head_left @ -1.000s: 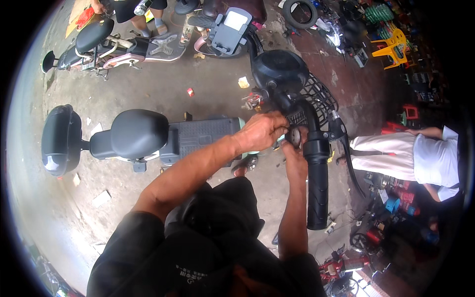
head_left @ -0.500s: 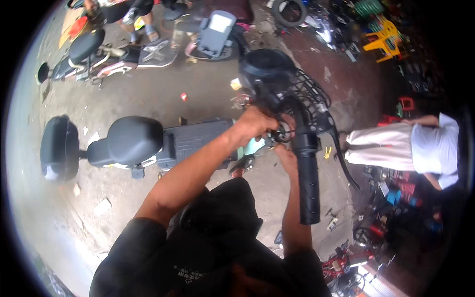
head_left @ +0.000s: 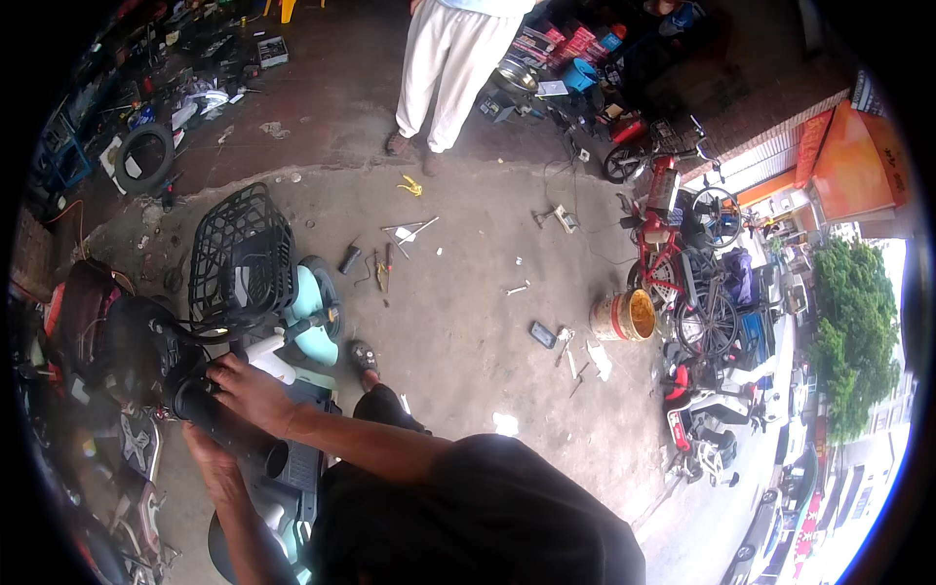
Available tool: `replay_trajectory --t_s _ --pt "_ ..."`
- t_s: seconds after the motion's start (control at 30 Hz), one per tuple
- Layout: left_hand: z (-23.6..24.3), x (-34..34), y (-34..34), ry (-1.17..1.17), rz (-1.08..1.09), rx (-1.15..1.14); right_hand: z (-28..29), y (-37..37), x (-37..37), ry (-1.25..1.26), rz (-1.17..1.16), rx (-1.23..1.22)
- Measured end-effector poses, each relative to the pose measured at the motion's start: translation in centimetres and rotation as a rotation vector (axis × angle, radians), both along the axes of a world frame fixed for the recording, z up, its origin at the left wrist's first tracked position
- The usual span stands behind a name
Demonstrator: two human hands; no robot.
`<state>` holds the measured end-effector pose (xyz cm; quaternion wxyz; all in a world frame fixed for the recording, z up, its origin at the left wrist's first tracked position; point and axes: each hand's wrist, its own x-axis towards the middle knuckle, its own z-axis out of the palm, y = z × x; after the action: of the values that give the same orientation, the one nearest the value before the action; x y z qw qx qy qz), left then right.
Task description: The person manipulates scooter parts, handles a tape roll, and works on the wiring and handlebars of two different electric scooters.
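A mint-green electric scooter (head_left: 314, 341) with a black wire basket (head_left: 244, 255) stands at the left. Both my hands are at its handlebar. My right hand (head_left: 252, 392) reaches across beside the black handlebar grip (head_left: 232, 431), fingers bent at the grip's inner end; what they pinch is hidden. Lower and to the left is my left hand (head_left: 205, 447), close against the grip's other side, with its fingertips out of sight behind the bar. The dark handlebar housing (head_left: 146, 351) lies just beyond my hands.
Hand tools (head_left: 409, 232) and a phone (head_left: 542, 334) lie on the concrete. A stained bucket (head_left: 624, 315) stands at right, near parked bikes (head_left: 673, 263). A person in pale trousers (head_left: 448, 78) stands at the far side. A loose tyre (head_left: 143, 156) lies far left.
My view has swung to the right, so the scooter now appears at the left and the street shows at the right. Both hands remain at the handlebar; the right now reaches over beside the grip.
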<state>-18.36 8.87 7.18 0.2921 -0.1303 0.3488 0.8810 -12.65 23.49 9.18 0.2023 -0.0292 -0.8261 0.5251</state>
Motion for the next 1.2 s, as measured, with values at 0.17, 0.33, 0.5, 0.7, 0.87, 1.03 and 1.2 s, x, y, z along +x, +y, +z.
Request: replay_trajectory --t_s 0.17,0.33,0.5,0.7,0.87,1.03,1.2 --pt "1.5 0.4 -0.2 -0.058 0.017 -0.098 -0.5 -0.1 -1.8 0.043 0.077 -0.112" --pt "0.9 0.4 -0.1 0.034 -0.113 -0.043 -5.2 -1.6 -3.6 -0.003 0.244 -1.095" --pt "-2.8 -0.6 -0.9 0.177 -0.275 0.232 -0.4 0.2 -2.7 -0.037 0.013 -0.327" --pt "-5.8 -2.8 -3.3 0.262 -0.208 -0.030 -2.2 0.1 -3.6 0.014 0.002 -0.319" --pt "-4.2 -1.9 -2.5 0.288 -0.089 -0.194 -2.4 0.4 -4.0 0.070 0.065 -0.249" --pt "-2.7 -1.9 -2.5 0.438 -0.296 -0.058 -0.2 0.9 -1.7 0.029 0.067 -0.154" --pt "-9.3 -5.3 -3.8 0.366 -0.142 -0.165 -0.9 4.0 2.8 -0.130 -0.026 -0.220"
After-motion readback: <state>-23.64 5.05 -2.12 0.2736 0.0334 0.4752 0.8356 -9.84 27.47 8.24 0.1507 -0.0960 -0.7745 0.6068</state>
